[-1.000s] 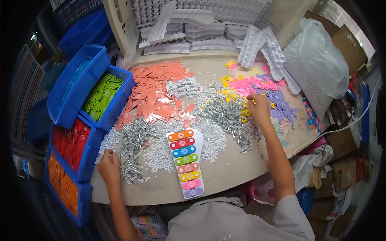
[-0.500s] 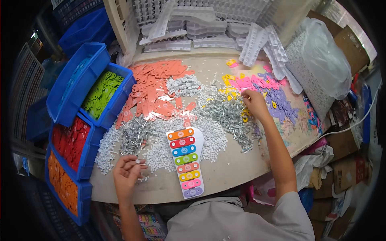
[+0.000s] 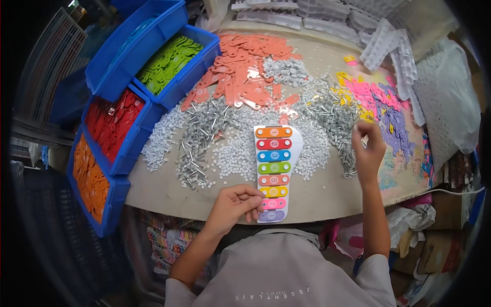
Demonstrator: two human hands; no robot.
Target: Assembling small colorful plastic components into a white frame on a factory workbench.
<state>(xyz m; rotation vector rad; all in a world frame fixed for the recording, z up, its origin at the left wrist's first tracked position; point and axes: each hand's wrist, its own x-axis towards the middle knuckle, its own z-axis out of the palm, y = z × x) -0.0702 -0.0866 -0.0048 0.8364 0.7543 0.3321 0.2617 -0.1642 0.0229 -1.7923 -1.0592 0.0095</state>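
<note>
Beige tabletop (image 3: 163,193) carries dense loose parts, most of them beyond the fingers. Left hand (image 3: 225,209): fingers bent, thumb and index close together over the lower left edge of the multicoloured bar board (image 3: 274,174); contact and grip cannot be told. Sideways pressure here could skew the bar board, or slide its lower end over the near tabletop edge just beside it. White caps (image 3: 238,159), just beyond the left fingers, could lodge under a shifted board and tilt it. Right hand (image 3: 370,156): fingers curled, thumb and index raised near each other; whether they pinch a part cannot be told. Metal screws (image 3: 335,120) lie just left of these fingers. A loose pinch could lose a part among them; a low sweep could mix in yellow pieces (image 3: 366,113) from just beyond the fingertips.
</note>
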